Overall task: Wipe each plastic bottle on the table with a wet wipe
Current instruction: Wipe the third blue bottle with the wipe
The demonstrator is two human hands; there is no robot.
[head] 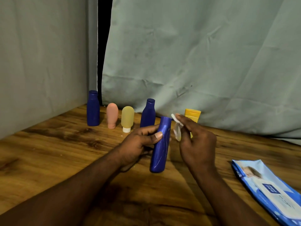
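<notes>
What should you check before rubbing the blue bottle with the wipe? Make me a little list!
1. Left hand grips the held blue bottle: ok.
2. Right hand pinches the wet wipe: ok.
3. Wipe touching the bottle: not ok, it sits just beside the bottle's top.
4. Wipe wet enough: cannot tell.
5. Row of standing bottles at the back, away from the hands' work: ok.
6. Wipes pack lying on the table near the right arm, for a fresh wipe: ok.
</notes>
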